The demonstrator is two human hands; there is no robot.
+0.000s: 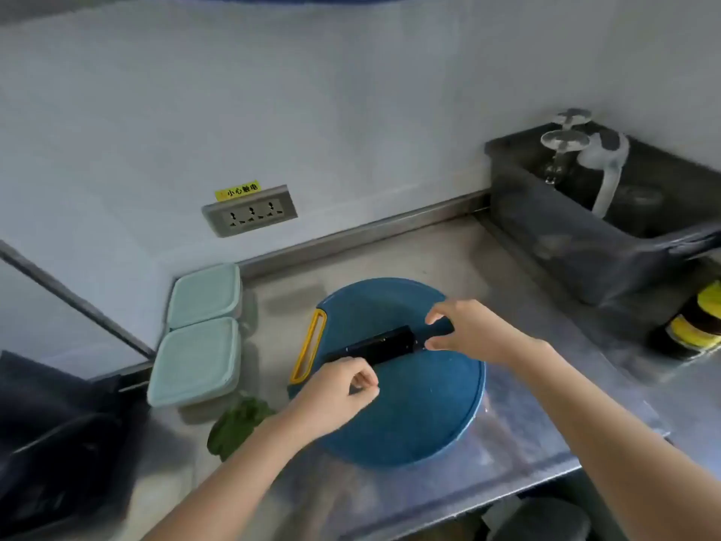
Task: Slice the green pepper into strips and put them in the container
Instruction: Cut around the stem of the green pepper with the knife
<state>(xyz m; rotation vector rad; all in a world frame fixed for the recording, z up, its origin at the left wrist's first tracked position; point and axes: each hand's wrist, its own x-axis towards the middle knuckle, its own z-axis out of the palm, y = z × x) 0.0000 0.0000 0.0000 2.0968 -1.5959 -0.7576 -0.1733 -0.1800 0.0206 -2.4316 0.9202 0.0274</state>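
Note:
A black knife (pixel 380 345) lies across the round blue cutting board (pixel 421 415), its dark handle pointing right. My right hand (pixel 472 331) hovers at the handle end, thumb and forefinger spread on either side of the handle without closing on it. My left hand (pixel 339 388) sits at the blade's far end, fingers curled with thumb against forefinger just below the blade, holding nothing I can see. The green pepper (pixel 236 423) lies on the steel counter left of the board, partly behind my left forearm. Two lidded pale-green containers (pixel 197 363) stand beside it.
The board has a yellow handle loop (pixel 308 351) at its left edge. A dark sink (pixel 608 228) with a tap sits at the back right, and yellow-and-black sponges (pixel 698 324) lie beside it. A wall socket (pixel 249 210) is behind. A dark object (pixel 50 435) fills the left.

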